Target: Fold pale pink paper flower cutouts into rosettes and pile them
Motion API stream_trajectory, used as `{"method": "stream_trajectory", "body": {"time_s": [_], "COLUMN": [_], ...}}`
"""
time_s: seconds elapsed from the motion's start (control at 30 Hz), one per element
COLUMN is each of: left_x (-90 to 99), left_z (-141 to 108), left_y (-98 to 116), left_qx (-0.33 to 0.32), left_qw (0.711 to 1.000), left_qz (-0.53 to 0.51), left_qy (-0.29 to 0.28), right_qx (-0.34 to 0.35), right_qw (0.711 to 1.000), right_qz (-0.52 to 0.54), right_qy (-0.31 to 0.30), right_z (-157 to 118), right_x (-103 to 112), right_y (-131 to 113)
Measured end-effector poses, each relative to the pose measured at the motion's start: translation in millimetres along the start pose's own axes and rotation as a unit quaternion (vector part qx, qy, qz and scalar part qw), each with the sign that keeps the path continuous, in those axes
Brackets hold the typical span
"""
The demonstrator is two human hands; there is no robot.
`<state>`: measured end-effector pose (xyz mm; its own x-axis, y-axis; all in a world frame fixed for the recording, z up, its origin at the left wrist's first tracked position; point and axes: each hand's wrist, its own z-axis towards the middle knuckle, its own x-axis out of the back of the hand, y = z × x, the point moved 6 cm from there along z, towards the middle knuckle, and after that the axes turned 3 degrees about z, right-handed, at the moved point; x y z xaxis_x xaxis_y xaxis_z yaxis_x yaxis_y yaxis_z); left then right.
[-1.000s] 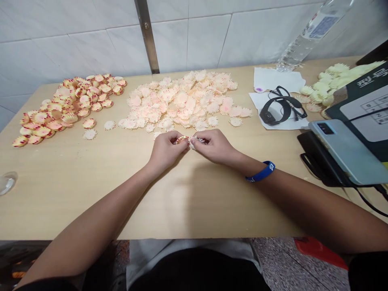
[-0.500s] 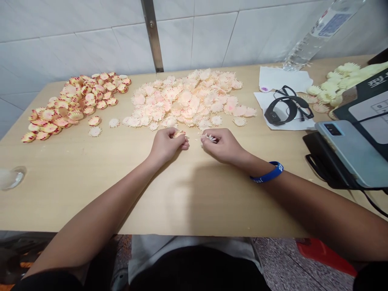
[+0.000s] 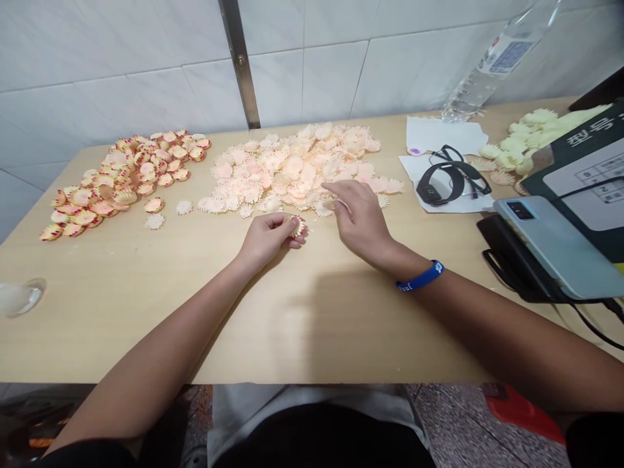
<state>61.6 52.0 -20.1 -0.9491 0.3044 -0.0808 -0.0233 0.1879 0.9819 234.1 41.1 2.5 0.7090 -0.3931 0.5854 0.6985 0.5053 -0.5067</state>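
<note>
My left hand (image 3: 270, 240) pinches a small red-tipped petal disc (image 3: 298, 227) between thumb and fingers, just above the table. To its right, my right hand (image 3: 361, 218) has its fingers apart at the lower right edge of a wide pile of pale pink petal discs (image 3: 292, 169); nothing shows in it. A second pile, of yellowish discs with red tips (image 3: 104, 185), lies at the left. Between the two piles are a single red-edged disc (image 3: 154, 205) and white discs (image 3: 155, 221).
A water bottle (image 3: 497, 62) leans at the back right near white paper (image 3: 414, 170) with a black wristband (image 3: 441, 188) and glasses. Pale green pieces (image 3: 519, 140), a dark box (image 3: 595, 175) and a phone (image 3: 560, 247) are at the right. A clear cup (image 3: 24, 298) is at the left.
My right hand has opened, its fingers spreading toward the pale pile, and the white piece it held no longer shows in it. My left hand still holds its disc. The view has shifted slightly.
</note>
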Motion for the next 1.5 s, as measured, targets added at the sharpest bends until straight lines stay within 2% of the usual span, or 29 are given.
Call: {"method": "stream_trajectory", "body": {"time_s": [0.13, 0.27, 0.37, 0.77, 1.17, 1.37, 1.5], "left_x": [3.0, 3.1, 1.8, -5.0, -9.0, -11.4, -10.4], "left_z": [1, 0, -1, -2, -6, -9, -8], "left_y": [-1, -1, 0, -2, -1, -2, -3], "left_qx": [0.007, -0.003, -0.019, -0.006, 0.011, 0.006, -0.012], "left_qw": [1.0, 1.0, 0.999, 0.999, 0.999, 0.999, 0.997], "left_qz": [0.007, 0.016, 0.038, 0.045, 0.036, 0.044, 0.071], "left_qy": [0.014, 0.022, 0.03, 0.003, 0.012, 0.013, 0.019], "right_qx": [0.036, 0.09, 0.095, 0.043, 0.004, 0.001, -0.041], "right_qw": [0.998, 0.996, 0.994, 0.998, 0.999, 0.998, 0.991], "right_qz": [-0.017, 0.024, 0.032, 0.01, -0.012, 0.015, 0.081], "right_qy": [0.038, -0.015, -0.033, -0.053, -0.048, -0.064, -0.095], "right_z": [-2, -7, -9, -8, -10, -9, -6], "right_x": [6, -4, -12, -17, -16, -17, -20], "right_y": [-17, -35, -37, -29, -25, -25, -21]}}
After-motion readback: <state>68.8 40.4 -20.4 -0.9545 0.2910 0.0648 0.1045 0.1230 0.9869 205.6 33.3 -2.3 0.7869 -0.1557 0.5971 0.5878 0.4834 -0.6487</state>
